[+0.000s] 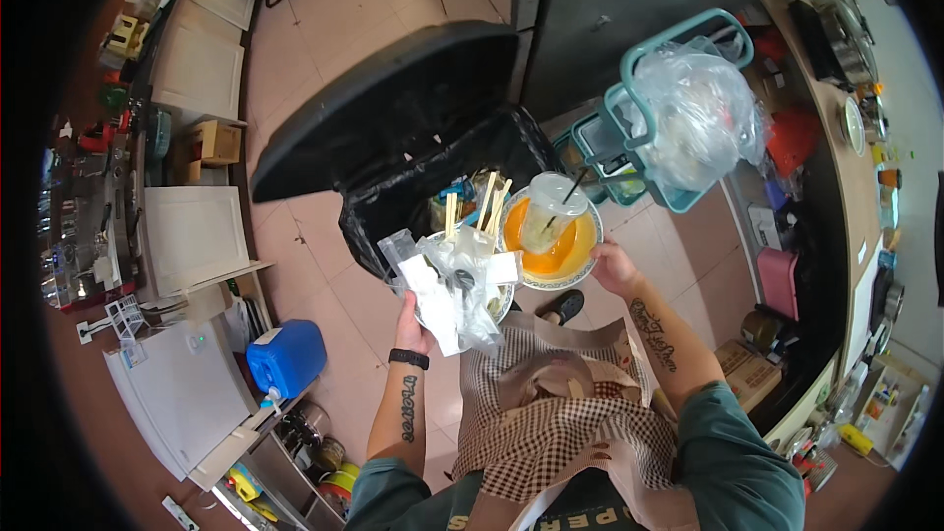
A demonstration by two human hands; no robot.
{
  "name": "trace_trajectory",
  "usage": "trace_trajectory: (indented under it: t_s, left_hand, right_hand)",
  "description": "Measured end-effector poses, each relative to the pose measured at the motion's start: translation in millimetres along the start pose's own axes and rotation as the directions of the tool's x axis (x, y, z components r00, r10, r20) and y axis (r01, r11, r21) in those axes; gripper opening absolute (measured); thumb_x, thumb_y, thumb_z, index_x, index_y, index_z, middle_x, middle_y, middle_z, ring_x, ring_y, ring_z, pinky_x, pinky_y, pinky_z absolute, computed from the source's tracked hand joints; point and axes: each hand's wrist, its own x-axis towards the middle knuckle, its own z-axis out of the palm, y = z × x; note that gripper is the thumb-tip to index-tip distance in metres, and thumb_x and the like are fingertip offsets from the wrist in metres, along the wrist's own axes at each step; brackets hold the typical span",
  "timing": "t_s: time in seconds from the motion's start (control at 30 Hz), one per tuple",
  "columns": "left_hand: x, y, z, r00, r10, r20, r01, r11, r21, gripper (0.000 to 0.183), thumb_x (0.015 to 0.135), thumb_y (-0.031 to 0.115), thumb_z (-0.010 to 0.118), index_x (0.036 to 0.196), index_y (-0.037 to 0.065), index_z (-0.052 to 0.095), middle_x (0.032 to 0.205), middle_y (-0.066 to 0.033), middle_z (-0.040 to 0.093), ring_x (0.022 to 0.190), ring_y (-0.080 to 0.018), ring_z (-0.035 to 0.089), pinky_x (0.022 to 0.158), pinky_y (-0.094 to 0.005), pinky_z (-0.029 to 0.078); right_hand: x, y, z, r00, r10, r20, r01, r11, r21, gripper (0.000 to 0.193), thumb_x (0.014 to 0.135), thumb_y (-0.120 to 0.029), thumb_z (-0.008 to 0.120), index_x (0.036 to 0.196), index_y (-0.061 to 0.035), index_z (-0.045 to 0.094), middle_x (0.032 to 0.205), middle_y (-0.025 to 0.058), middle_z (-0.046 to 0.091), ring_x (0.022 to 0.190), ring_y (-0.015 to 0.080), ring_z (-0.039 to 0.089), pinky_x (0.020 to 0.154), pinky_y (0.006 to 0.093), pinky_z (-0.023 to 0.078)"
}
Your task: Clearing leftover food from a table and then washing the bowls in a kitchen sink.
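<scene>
My left hand (413,326) grips the edge of a white plate (507,301), mostly hidden under crumpled white tissues (431,300) and clear plastic wrap (472,270). Several wooden chopsticks (489,206) stick up from the far side of that pile. In my right hand (617,268) is a patterned-rim plate (553,282) smeared with orange sauce or oil. A clear plastic cup (544,226) with a black straw stands tilted on it. Both plates are side by side at the near edge of a trash bin with a black liner (366,236); some waste shows inside.
The bin's large black lid (393,103) is raised on the far side. Right of the bin, a teal basket rack (678,199) holds a clear plastic bag (693,113). A blue jug (286,358) stands at left by a white fridge (182,388). Shelves line both sides.
</scene>
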Motion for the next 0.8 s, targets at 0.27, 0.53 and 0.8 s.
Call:
trace_trajectory:
  t_s: [0.27, 0.53, 0.8]
  left_hand:
    - [97, 42, 31, 0.969, 0.199, -0.147, -0.114, 0.887, 0.448, 0.065, 0.09, 0.023, 0.072, 0.146, 0.006, 0.042, 0.136, -0.0126, 0.056, 0.117, -0.0291, 0.061, 0.097, -0.04, 0.053]
    - [155, 40, 62, 0.82, 0.537, -0.195, 0.31, -0.132, 0.941, 0.121, 0.055, 0.057, 0.092, 0.152, 0.016, 0.033, 0.136, -0.0357, 0.04, 0.126, -0.048, 0.043, 0.108, -0.0493, 0.039]
    - [181, 53, -3, 0.883, 0.469, -0.022, -0.13, 0.291, 0.948, 0.062, 0.082, 0.036, 0.081, 0.133, 0.01, 0.058, 0.13, -0.018, 0.061, 0.132, -0.0346, 0.051, 0.104, -0.0526, 0.044]
  right_hand:
    - [113, 9, 75, 0.964, -0.046, -0.261, -0.136, 0.759, -0.636, 0.08, 0.077, -0.024, 0.073, 0.147, -0.0101, 0.037, 0.127, 0.0155, 0.057, 0.12, 0.0311, 0.057, 0.095, 0.0415, 0.052]
    - [161, 24, 119, 0.89, -0.358, -0.281, -0.294, 0.02, -0.956, 0.095, 0.064, -0.033, 0.086, 0.143, -0.0094, 0.039, 0.128, 0.0251, 0.044, 0.107, 0.0444, 0.063, 0.093, 0.0458, 0.055]
    - [147, 21, 84, 0.842, -0.391, -0.372, -0.244, 0.339, -0.908, 0.098, 0.064, -0.038, 0.084, 0.144, -0.0093, 0.036, 0.128, 0.0286, 0.044, 0.109, 0.0444, 0.058, 0.098, 0.0446, 0.05]
